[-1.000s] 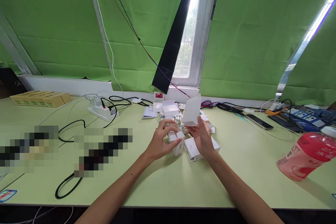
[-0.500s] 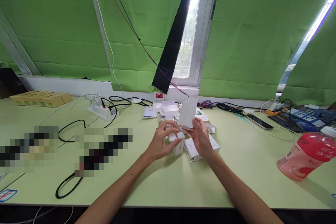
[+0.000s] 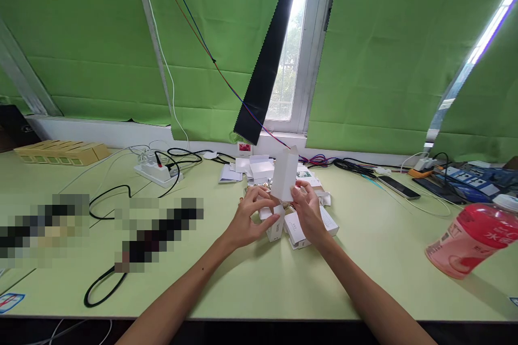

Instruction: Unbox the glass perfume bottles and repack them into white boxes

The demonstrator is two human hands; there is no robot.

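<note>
My right hand (image 3: 308, 210) pinches the lower right edge of a plain white carton piece (image 3: 284, 173), holding it upright above the table. Just beneath it a small white box (image 3: 275, 230) stands on the table, with tiny print on its side. My left hand (image 3: 251, 218) is curved about that box's upper part, thumb across the front and fingers behind. Its fingertips come close to the carton piece's lower edge; whether they touch it I cannot tell. A flatter white box (image 3: 297, 233) lies beside the small one, partly behind my right wrist.
Opened white cartons and papers (image 3: 261, 168) are heaped behind my hands. A power strip (image 3: 156, 172) with black cables lies left, near yellow boxes (image 3: 60, 152). On the right are a phone (image 3: 399, 187) and a pink drink bottle (image 3: 471, 237). Green blinds (image 3: 384, 54) hang behind.
The white carton piece has turned, showing a narrower face with a side edge, and shifted slightly left and down toward the small box. My left hand has barely moved.
</note>
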